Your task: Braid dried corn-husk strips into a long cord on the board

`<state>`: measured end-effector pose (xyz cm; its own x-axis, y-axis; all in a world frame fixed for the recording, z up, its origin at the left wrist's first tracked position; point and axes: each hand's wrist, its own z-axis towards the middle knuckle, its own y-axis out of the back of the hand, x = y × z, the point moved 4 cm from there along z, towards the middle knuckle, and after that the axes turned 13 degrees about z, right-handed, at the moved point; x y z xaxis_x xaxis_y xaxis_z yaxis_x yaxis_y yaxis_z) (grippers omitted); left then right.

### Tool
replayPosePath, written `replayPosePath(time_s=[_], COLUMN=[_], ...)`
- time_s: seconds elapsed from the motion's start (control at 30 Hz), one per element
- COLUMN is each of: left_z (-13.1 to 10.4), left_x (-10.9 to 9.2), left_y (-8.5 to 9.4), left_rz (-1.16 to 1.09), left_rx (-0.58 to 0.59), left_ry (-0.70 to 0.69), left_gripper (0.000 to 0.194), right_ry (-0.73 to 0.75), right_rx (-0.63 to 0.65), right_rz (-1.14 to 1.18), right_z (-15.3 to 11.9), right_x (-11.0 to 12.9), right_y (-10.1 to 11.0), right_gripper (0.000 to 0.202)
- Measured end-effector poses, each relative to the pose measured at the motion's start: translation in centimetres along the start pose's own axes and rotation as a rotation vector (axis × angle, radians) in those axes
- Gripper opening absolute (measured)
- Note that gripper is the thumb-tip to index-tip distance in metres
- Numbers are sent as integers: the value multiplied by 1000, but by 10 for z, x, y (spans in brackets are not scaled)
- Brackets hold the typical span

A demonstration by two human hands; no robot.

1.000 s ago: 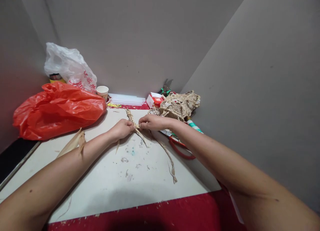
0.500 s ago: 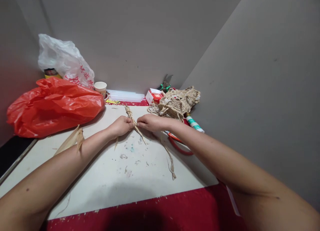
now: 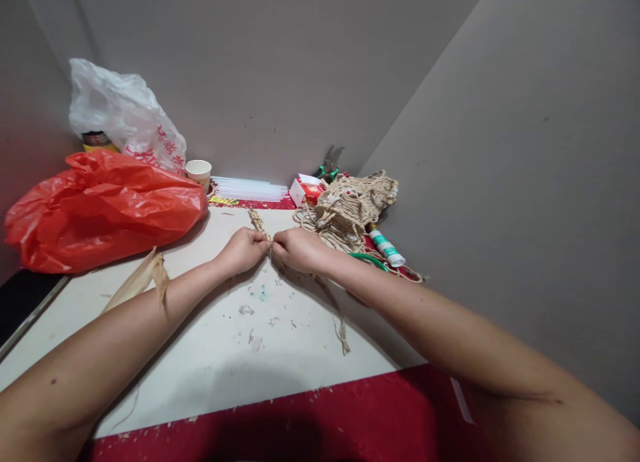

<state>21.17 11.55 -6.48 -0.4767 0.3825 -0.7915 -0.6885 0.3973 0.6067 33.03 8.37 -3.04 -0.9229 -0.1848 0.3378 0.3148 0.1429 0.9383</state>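
Note:
A short braid of straw-coloured husk strips [image 3: 257, 221] lies over the white board [image 3: 215, 382], its knotted end pointing away from me. My left hand [image 3: 247, 250] pinches the braid's near end between thumb and fingers. Right beside it, my right hand [image 3: 296, 249] is closed on the same end, and its fingers hide the strips there. Below the right hand a loose twisted strand [image 3: 342, 329] trails towards me on the board. Left of my left forearm rests a pale dry husk [image 3: 133, 279].
A red plastic bag [image 3: 110, 209], a white bag [image 3: 125, 109] and a paper cup [image 3: 199, 172] stand back left. Behind are clear sticks [image 3: 253, 189]. At right sit a coiled braided cord pile [image 3: 357, 205], a small box [image 3: 306, 191], pliers [image 3: 330, 165] and a white-green tube [image 3: 387, 249].
My right hand has turned and come closer against my left, covering the strip ends that stuck out below. The orange-red handles under my right forearm are now covered, and a green handle shows.

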Motion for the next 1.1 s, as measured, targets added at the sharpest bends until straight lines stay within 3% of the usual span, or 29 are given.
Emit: replayPosePath(time_s=[0.13, 0.27, 0.4, 0.53, 0.63, 0.77, 0.93, 1.1], left_z=[-1, -3, -3, -4, -7, -9, -8, -8], left_x=[-1, -3, 0, 0, -3, -7, -4, 1], left_y=[-1, -2, -5, -10, -9, -7, -11, -13], left_rz=[63, 95, -78, -336, -414, -503, -512, -527], left_rx=[-71, -94, -53, 51, 114, 158, 132, 66], left_ry=[-42, -60, -21, 112, 240, 291, 270, 335], left_gripper=[20, 22, 24, 23, 19, 18, 17, 8], right_ry=[-65, -236, -297, -261, -195, -142, -78, -47], right_rx=[82, 166, 131, 32, -82, -162, -202, -189], right_rz=[330, 773, 1064, 935, 765, 608, 459, 252], right_z=[1, -6, -15, -18, -18, -16, -15, -24], right_x=[-4, -6, 4, 12, 12, 8, 8, 19], right_y=[-3, -10, -20, -28, -31, -33, -36, -36], right_gripper=[25, 19, 23, 26, 27, 28, 28, 31])
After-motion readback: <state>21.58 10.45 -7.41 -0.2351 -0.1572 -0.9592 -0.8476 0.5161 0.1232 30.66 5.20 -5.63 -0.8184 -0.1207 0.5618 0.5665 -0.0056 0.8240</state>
